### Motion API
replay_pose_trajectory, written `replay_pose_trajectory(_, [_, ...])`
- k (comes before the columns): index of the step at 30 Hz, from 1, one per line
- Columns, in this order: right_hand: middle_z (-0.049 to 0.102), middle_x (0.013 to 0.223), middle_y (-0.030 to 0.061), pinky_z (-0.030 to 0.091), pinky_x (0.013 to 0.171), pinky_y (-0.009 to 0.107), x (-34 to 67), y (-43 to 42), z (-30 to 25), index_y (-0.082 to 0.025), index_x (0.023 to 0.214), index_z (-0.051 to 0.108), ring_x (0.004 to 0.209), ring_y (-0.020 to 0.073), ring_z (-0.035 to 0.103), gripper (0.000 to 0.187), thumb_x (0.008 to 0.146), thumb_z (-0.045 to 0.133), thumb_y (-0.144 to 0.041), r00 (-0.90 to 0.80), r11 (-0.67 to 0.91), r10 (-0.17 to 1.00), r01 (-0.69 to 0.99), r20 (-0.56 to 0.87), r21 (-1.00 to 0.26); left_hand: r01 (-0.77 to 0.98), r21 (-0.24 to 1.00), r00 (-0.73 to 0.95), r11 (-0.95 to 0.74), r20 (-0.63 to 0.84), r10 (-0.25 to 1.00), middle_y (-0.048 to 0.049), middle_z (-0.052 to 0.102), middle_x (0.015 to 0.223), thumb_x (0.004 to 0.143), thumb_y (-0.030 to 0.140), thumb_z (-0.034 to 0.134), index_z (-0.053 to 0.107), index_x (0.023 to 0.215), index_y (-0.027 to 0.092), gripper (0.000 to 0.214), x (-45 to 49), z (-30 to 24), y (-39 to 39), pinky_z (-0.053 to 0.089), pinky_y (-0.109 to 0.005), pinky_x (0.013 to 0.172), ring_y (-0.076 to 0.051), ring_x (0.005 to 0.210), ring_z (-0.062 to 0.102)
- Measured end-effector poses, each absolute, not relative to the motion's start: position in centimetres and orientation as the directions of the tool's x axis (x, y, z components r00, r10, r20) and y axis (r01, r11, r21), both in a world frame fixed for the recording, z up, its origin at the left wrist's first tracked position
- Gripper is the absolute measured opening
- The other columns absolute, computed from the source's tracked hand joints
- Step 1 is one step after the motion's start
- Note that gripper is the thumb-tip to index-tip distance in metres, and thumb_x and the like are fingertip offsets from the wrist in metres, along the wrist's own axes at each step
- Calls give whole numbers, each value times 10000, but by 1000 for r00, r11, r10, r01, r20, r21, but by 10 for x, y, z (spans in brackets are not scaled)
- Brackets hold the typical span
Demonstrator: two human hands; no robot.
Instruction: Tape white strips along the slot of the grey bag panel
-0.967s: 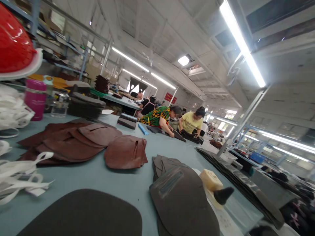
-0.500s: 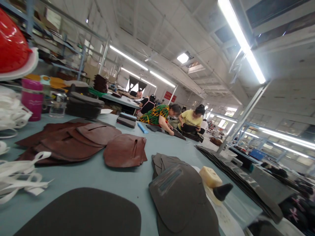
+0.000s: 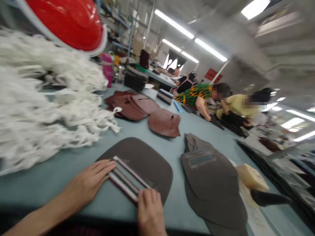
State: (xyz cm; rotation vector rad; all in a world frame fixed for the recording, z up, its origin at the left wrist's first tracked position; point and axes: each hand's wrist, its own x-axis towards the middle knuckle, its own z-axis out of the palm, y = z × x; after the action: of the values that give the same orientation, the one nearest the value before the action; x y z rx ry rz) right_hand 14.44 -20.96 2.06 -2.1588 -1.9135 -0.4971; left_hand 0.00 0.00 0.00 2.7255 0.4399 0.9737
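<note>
A long, narrow rectangular frame point(image 3: 123, 187) with pale metallic-looking bars lies aslant on a dark grey rounded panel point(image 3: 150, 157). My left hand point(image 3: 92, 178) has its fingers closed over the frame's far-left end. At the near-right end, my right hand point(image 3: 150, 209) grips it with bent fingers; the thumb is hidden. To the right lies a stack of dark grey panels point(image 3: 211, 177), the top one with a slot surrounded by chalky smears. Brown leather-like pieces point(image 3: 164, 122) with slits lie farther back on the blue-green table point(image 3: 133, 129).
A big heap of white strips point(image 3: 61, 114) covers the left side beneath a red basin point(image 3: 71, 19). At right sit a yellowish block point(image 3: 252, 177) and a black tapered object point(image 3: 269, 197). Two co-workers bend over dark pieces at the far side, one in a green patterned top point(image 3: 194, 95).
Both my hands have come into view with the slotted frame, which is now on the near grey panel. The view has swung left and down, showing more of the white heap.
</note>
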Motion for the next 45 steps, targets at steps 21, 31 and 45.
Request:
replay_pose_trajectory(21, [576,878,129,407,641,399,109,-106,21,-132,996,602,791,265,479,308,856,345,-35,103,-110,918,994,382,-4,311,539,765,-783,347,543,-119,485,1312,910,170,453,472,1195,172,285,-20,20,-10,422,-428,1062,-219,1250,453])
replay_pose_trajectory(31, [587,909,167,455,687,426,110,-140,16,-31,1074,605,831,269,496,315,873,364,-43,139,-174,917,983,375,60,322,398,824,-859,330,461,-62,555,1293,928,176,403,515,1264,231,359,-15,12,-7,383,-432,1069,-214,1249,449])
replay_pose_trajectory(45, [630,1113,107,420,903,436,147,-255,23,-165,1070,575,1100,218,515,259,919,385,-73,253,-121,876,940,411,-320,297,365,845,-882,330,421,-66,553,1309,942,226,393,524,1274,224,358,-12,9,-7,384,-454,1073,-226,1246,464])
